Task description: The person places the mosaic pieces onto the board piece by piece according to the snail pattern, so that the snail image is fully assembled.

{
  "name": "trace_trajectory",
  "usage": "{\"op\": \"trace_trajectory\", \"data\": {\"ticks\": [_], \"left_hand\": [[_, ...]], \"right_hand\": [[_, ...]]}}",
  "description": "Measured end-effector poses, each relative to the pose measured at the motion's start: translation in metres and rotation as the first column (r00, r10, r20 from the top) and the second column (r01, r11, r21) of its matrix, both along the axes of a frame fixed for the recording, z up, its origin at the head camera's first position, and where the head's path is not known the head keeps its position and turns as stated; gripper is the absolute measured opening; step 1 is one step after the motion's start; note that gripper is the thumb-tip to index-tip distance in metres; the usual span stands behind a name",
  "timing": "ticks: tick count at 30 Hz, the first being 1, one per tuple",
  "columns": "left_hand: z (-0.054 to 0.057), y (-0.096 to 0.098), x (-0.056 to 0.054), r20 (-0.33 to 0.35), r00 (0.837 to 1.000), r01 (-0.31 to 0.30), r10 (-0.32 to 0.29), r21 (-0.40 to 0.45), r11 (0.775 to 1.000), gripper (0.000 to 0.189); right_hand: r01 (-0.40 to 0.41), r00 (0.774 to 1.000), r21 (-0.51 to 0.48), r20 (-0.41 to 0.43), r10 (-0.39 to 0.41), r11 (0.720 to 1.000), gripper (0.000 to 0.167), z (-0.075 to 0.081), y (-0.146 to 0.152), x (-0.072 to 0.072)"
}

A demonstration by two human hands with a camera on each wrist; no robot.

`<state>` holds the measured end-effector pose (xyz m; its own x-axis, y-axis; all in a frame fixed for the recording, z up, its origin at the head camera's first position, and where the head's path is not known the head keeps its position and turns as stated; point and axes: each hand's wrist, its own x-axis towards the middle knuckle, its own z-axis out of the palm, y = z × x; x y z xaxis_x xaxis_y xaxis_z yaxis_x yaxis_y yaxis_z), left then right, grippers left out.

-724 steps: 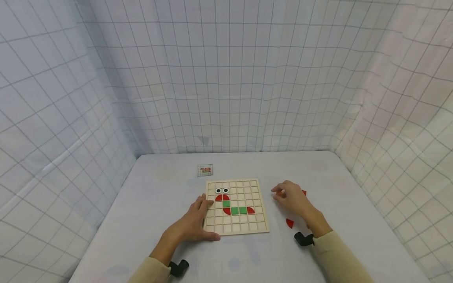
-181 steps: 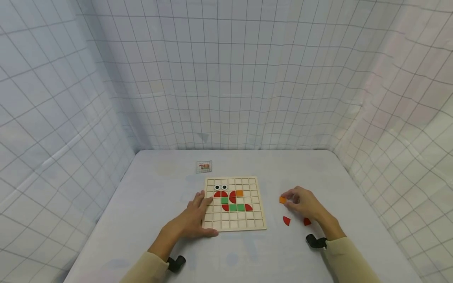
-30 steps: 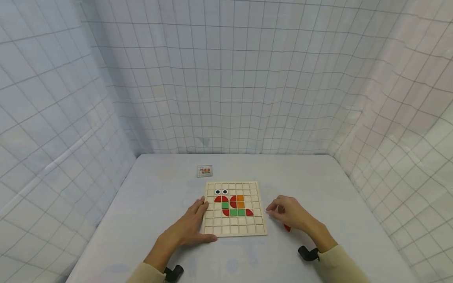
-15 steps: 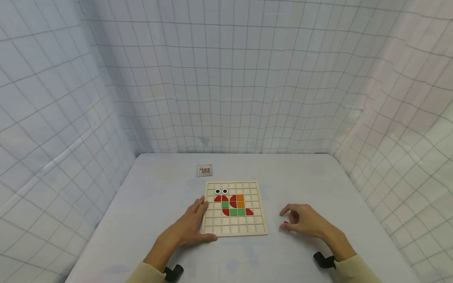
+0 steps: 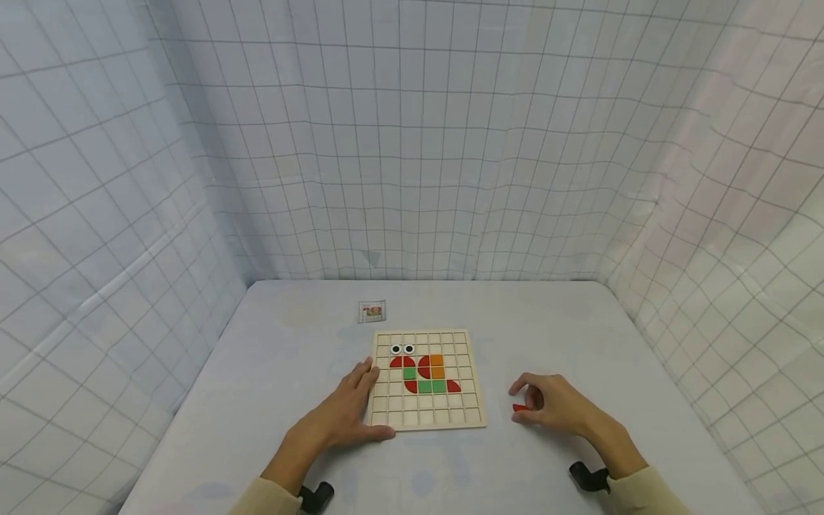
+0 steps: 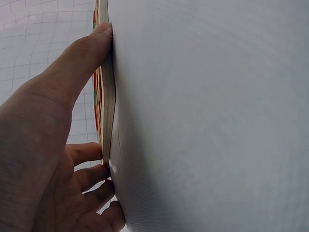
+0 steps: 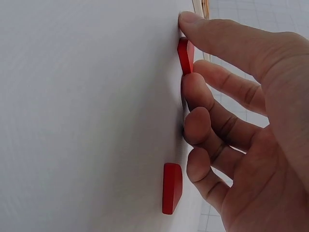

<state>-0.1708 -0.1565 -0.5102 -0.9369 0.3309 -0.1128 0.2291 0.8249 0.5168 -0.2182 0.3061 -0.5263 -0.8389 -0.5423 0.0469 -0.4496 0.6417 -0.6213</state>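
A wooden grid board [image 5: 444,419] lies on the table with several tiles in it. My left hand [image 5: 344,411] rests at its near left corner, fingers along the left edge and thumb [image 6: 91,46] against the near edge. The tiles include two eye discs [image 5: 402,349], red quarter circles [image 5: 454,386], green squares [image 5: 425,387] and orange squares [image 5: 437,360]. Right of the board, my right hand [image 5: 560,405] pinches a red tile [image 7: 185,55] between thumb and a curled finger, down at the tabletop. A second red tile [image 7: 172,188] lies under that hand, hidden in the head view.
Behind the board lies a small picture card [image 5: 372,311] with a coloured figure on a grid. Grid-patterned white curtains [image 5: 412,179] enclose the table [image 5: 309,322] at the back and both sides.
Against six seconds ago, a second orange square sits in the board below the first. Over the last second my right hand moved right from the board's edge to the red tile. The left hand stays put.
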Motion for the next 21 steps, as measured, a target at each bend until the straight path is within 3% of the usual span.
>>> {"op": "trace_trajectory", "data": {"ticks": [21], "left_hand": [[-0.0006,0.001,0.0004,-0.002,1.0,-0.004,0.004,-0.021,1.0,0.132]], "right_hand": [[-0.033,0.999,-0.025,-0.031,0.032,0.999,0.015,0.001,0.0017,-0.0007]]}}
